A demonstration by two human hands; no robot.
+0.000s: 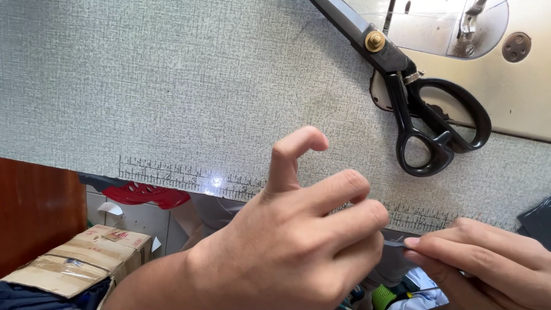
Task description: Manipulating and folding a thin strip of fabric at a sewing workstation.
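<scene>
A small dark fabric piece (396, 243), pinched between the left hand (287, 247) and right hand (488, 261), sits at the table edge below the black scissors (425, 109). Nothing looks cut; the scissors lie untouched.

The scissors (422, 97) lie on the surface (172, 86) at upper right, partly over the sewing machine bed (516, 86). Low in the frame the left hand (287, 247) meets the right hand (482, 264) at the surface's edge — a cardboard box (80, 258) sits below at lower left.
</scene>
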